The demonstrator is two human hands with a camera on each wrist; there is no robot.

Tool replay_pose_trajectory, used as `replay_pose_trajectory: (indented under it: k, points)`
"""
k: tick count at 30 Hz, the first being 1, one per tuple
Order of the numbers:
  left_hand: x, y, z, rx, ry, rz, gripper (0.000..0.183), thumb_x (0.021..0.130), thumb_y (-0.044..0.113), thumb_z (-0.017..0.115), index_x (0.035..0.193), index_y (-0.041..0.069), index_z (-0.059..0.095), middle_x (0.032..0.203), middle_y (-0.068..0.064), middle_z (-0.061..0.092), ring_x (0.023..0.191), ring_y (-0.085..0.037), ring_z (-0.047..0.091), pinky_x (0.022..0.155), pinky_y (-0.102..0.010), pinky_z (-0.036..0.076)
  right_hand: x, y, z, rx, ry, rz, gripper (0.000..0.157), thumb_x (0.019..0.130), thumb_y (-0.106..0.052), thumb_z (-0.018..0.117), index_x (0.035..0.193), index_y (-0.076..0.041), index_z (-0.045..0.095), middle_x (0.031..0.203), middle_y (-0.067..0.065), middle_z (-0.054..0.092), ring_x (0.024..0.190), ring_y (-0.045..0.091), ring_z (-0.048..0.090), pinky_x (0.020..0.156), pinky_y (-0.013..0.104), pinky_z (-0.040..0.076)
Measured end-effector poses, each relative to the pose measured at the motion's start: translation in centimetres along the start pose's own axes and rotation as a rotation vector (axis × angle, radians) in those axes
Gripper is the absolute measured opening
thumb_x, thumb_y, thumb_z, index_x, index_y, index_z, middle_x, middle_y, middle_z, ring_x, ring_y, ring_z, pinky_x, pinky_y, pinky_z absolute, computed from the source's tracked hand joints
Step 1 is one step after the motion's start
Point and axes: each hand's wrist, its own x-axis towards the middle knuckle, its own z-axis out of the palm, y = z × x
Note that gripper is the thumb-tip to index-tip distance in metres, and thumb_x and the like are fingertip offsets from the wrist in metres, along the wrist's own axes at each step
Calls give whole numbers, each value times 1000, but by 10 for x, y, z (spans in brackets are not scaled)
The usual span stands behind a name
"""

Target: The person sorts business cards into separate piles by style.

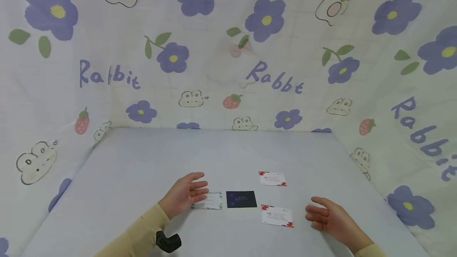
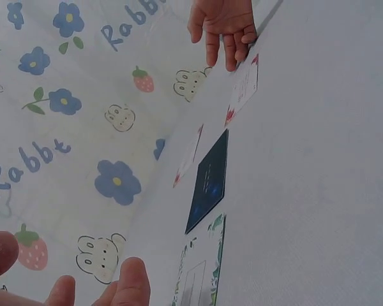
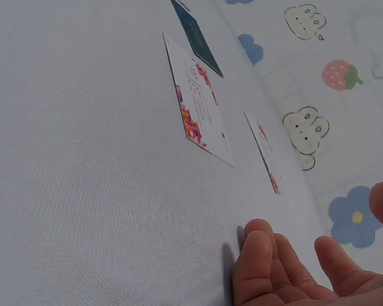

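My left hand (image 1: pixel 185 194) hovers at the left end of the cards with its fingers loosely bent, holding nothing. It partly covers a white card with green leafy edges (image 1: pixel 214 201). Beside that card lies a dark blue card (image 1: pixel 241 199). Two white cards with red floral corners lie to the right, a far one (image 1: pixel 272 179) and a near one (image 1: pixel 277 216). Right of the near card, my right hand (image 1: pixel 330 219) is held sideways, fingers relaxed and nothing in them. In the right wrist view its fingertips (image 3: pixel 254 255) are close to the tabletop, apart from the cards.
A pale cloth covers the table (image 1: pixel 160 150). Behind and on both sides hangs a white curtain (image 1: pixel 214 70) printed with purple flowers, rabbits and strawberries. A black band (image 1: pixel 168 242) is at the left wrist, over a beige sleeve (image 1: pixel 139 229).
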Motion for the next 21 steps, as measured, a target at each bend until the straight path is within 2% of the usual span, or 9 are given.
replay_pose_trajectory:
  k: [6, 11, 16, 21]
  points:
    - [2, -5, 21, 27, -33, -38, 63, 107, 34, 46, 156, -2, 31, 156, -38, 35, 142, -51, 42, 113, -50, 45, -4, 5, -3, 1, -11, 1, 69, 109, -35, 38, 158, 7, 13, 104, 0, 74, 94, 15, 72, 83, 32, 59]
    - [7, -15, 47, 69, -112, -80, 62, 106, 33, 47, 154, -4, 34, 153, -39, 39, 136, -50, 49, 109, -48, 49, -5, 4, -1, -20, 17, 18, 68, 109, -35, 36, 158, 6, 15, 107, 4, 74, 95, 17, 72, 86, 36, 61]
    - [13, -30, 74, 114, -178, -135, 61, 103, 31, 53, 151, -5, 39, 147, -37, 47, 119, -38, 62, 97, -41, 56, -6, 4, 5, -48, 40, 23, 68, 109, -37, 39, 157, 6, 19, 112, 8, 72, 96, 19, 72, 87, 38, 61]
    - [16, -41, 95, 129, -185, -163, 58, 101, 30, 56, 147, -4, 43, 141, -33, 55, 103, -27, 66, 85, -34, 58, -9, 3, 10, -83, 21, 7, 68, 108, -38, 41, 157, 6, 21, 117, 9, 71, 97, 18, 72, 87, 38, 61]
